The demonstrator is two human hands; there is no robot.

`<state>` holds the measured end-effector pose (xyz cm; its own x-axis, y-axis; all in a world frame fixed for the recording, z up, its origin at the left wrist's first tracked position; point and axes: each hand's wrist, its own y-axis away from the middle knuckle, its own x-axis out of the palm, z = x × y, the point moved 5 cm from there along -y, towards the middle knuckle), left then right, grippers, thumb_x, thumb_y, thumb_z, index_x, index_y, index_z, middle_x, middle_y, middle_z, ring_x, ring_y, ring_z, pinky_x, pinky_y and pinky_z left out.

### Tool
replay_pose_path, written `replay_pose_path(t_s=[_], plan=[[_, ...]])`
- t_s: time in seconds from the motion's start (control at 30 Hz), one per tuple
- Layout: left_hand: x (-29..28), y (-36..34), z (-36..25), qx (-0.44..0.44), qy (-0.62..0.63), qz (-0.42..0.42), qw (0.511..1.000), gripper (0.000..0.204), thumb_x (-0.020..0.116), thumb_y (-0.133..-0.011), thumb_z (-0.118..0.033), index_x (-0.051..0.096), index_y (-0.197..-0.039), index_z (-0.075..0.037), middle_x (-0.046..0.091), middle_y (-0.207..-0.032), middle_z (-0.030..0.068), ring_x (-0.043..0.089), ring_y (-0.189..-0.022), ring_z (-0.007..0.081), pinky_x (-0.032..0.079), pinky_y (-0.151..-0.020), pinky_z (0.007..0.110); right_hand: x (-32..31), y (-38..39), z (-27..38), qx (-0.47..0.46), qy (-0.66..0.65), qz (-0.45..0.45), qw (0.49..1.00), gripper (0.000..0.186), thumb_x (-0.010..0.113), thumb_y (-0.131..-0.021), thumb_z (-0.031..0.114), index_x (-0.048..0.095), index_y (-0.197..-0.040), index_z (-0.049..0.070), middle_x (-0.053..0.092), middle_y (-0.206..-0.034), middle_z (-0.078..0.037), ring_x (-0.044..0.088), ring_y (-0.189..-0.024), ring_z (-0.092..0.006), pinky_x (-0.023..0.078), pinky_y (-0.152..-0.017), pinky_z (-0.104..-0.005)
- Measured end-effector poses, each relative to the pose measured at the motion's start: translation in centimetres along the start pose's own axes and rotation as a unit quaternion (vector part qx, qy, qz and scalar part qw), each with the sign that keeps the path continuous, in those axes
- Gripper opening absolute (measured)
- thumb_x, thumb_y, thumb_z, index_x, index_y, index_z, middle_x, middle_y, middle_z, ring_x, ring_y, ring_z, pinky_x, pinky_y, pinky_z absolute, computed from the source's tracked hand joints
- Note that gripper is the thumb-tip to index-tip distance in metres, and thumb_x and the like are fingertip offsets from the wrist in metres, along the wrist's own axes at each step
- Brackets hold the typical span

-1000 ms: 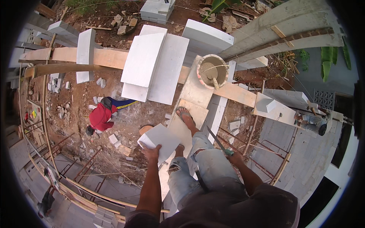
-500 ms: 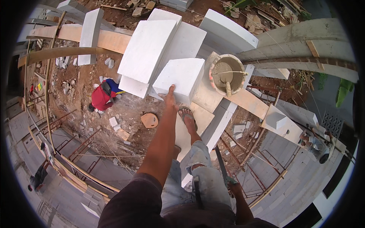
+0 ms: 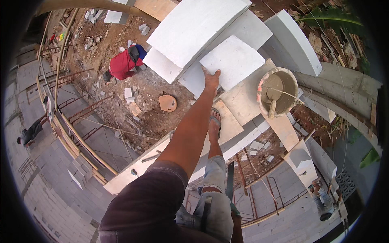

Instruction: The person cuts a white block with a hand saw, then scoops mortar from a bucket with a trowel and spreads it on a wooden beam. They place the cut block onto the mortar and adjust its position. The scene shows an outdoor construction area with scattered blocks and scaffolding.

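My left hand (image 3: 210, 79) reaches far forward and grips the near edge of a white rectangular block (image 3: 234, 60). The block lies flat on larger white blocks (image 3: 194, 30) stacked on a wooden plank platform (image 3: 239, 105). My right hand (image 3: 236, 220) hangs low beside my leg at the bottom edge, mostly hidden, closed on the green handle of a handsaw (image 3: 230, 184) whose blade points forward. My sandalled foot (image 3: 214, 123) stands on a board of the platform.
A round bucket of grey mortar (image 3: 277, 91) with a trowel stands right of the block. A long white block (image 3: 293, 42) lies beyond it. Far below, a person in red (image 3: 123, 62) crouches on rubble; scaffold poles (image 3: 77, 133) and other people (image 3: 324, 198) stand around.
My left arm has stretched forward and carried the white block from near my knees up onto the stack. The view has tilted down and closer to the blocks.
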<state>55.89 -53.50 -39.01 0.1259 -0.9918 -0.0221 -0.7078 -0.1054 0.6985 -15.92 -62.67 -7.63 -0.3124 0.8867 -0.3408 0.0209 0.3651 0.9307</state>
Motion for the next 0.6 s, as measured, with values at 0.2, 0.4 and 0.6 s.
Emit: replay_pose_path(t_s=[0.2, 0.4, 0.6], plan=[[-4.4, 2.9, -4.6, 0.033, -0.168, 0.135, 0.976, 0.098, 0.074, -0.091, -0.024, 0.011, -0.160, 0.006, 0.047, -0.150, 0.0295, 0.047, -0.139, 0.0361, 0.036, -0.117, 0.037, -3.4, -0.4, 4.7, -0.038, -0.002, -0.024, 0.999, 0.045, 0.071, -0.093, 0.039, 0.070, -0.108, -0.003, 0.073, -0.083, -0.021, 0.068, -0.075, -0.0184, 0.053, -0.066, -0.0414], [-24.4, 7.8, 4.3, -0.017, -0.362, 0.149, 0.920, 0.068, 0.071, -0.090, -0.040, 0.053, -0.140, 0.001, 0.067, -0.123, 0.0290, 0.064, -0.117, 0.0411, 0.049, -0.099, 0.047, -9.3, 2.7, 9.1, -0.082, -0.034, -0.081, 0.993, 0.014, 0.071, -0.090, 0.013, 0.066, -0.094, 0.001, 0.061, -0.072, -0.002, 0.056, -0.066, -0.0096, 0.048, -0.059, -0.0309], [-46.9, 21.7, 7.8, -0.199, -0.422, -0.030, 0.884, 0.064, 0.071, -0.089, -0.037, 0.057, -0.129, 0.010, 0.069, -0.115, 0.0267, 0.067, -0.111, 0.0360, 0.052, -0.095, 0.043, -16.9, 15.8, 20.7, -0.265, -0.019, -0.231, 0.936, 0.028, 0.071, -0.088, 0.022, 0.062, -0.097, -0.003, 0.064, -0.081, -0.012, 0.060, -0.073, -0.0218, 0.049, -0.068, -0.0374]])
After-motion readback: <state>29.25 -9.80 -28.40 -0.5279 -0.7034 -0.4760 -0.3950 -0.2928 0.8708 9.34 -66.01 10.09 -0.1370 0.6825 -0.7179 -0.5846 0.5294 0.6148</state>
